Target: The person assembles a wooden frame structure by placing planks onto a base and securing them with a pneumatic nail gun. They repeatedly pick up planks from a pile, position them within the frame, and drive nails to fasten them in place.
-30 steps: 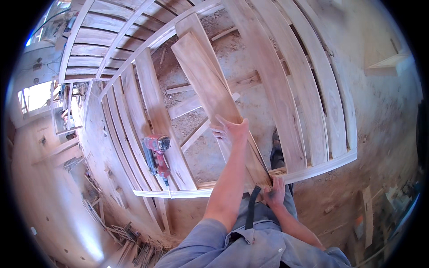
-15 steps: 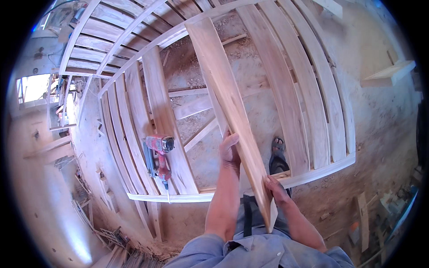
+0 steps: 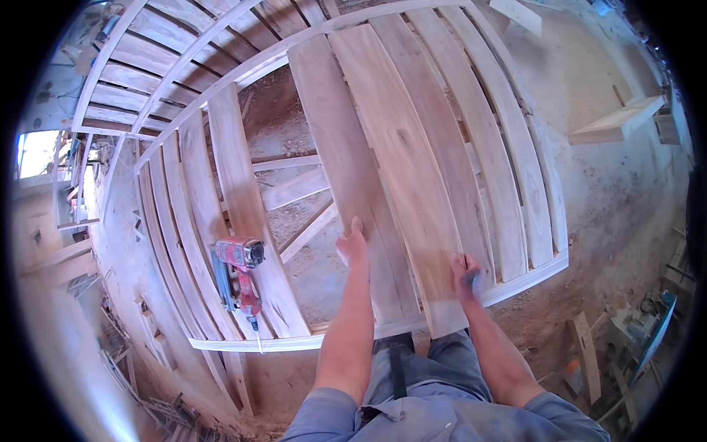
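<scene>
Two wide wooden planks lie side by side across a slatted wooden frame (image 3: 530, 275). My left hand (image 3: 353, 244) grips the left edge of the darker plank (image 3: 352, 166), its thumb on top and its other fingers mostly hidden. At the near end of the paler plank (image 3: 409, 177), my right hand (image 3: 465, 277) is closed on the right edge. That paler plank sticks out past the frame's near rail. A red nail gun (image 3: 240, 254) rests on the slats to the left, with a hose fitting at its lower end.
Slats (image 3: 244, 191) are fixed on the frame's left and right sides. Another slatted panel (image 3: 166, 55) stands beyond the far rail. A wooden piece (image 3: 617, 121) lies on the dusty floor at right, with scrap boards (image 3: 585, 357) at lower right.
The tilted planks now lie flat and apart, side by side on the frame. My left hand has moved to the left plank's outer edge; my right hand stays at the near right edge.
</scene>
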`<act>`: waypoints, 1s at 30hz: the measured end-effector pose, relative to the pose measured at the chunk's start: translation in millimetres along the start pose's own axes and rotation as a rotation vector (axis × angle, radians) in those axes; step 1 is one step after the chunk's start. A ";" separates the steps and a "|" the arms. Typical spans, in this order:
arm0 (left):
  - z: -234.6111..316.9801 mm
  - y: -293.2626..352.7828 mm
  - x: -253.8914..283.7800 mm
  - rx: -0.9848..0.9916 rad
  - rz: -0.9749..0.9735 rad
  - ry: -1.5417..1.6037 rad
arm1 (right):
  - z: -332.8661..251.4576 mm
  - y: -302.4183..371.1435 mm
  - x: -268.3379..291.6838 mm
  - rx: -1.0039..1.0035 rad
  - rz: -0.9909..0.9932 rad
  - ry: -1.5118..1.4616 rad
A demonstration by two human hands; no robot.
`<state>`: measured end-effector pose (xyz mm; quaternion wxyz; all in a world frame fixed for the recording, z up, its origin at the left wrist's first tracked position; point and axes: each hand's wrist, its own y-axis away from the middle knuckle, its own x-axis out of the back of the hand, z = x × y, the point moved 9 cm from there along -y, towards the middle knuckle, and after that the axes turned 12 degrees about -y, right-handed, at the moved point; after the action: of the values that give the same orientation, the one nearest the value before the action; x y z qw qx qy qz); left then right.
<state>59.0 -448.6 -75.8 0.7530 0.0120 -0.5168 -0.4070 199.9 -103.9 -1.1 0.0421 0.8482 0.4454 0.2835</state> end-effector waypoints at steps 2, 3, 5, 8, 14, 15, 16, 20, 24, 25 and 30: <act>-4.6 13.8 -2.4 0.122 -0.164 -0.009 | -1.7 -13.4 -3.2 0.057 0.051 0.047; -3.5 16.3 2.8 0.130 -0.142 0.077 | 2.2 -18.7 -7.8 0.072 0.063 0.028; -1.7 21.6 11.7 0.150 -0.100 0.244 | 5.9 -26.7 -16.7 0.097 0.081 -0.006; 5.1 18.7 27.4 0.112 -0.094 0.089 | 15.3 -36.2 -26.5 -0.019 0.039 0.121; 3.0 17.5 31.1 0.098 -0.072 0.250 | 1.4 -35.4 -33.1 -0.039 0.001 0.157; 3.0 19.3 31.0 0.109 -0.088 0.235 | -1.1 -34.7 -32.9 -0.002 0.016 0.165; 3.1 21.2 30.7 0.120 -0.104 0.220 | -3.7 -34.9 -33.2 0.036 0.031 0.173; 2.7 18.8 28.9 0.086 -0.132 0.157 | 4.5 -38.0 -45.4 0.025 -0.036 0.270; 5.0 14.9 34.3 0.028 -0.123 0.044 | -40.5 -4.0 -57.0 0.279 0.015 0.253; 5.4 15.2 37.7 0.021 -0.104 0.068 | -57.6 7.1 -59.7 0.321 -0.026 0.293; 1.4 14.4 33.8 0.054 -0.089 0.079 | -87.9 50.2 -83.5 0.507 -0.357 0.416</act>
<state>71.2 -459.6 -42.8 0.7536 0.0713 -0.4962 -0.4252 154.1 -215.0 51.6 -0.2119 0.6649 0.6413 0.3190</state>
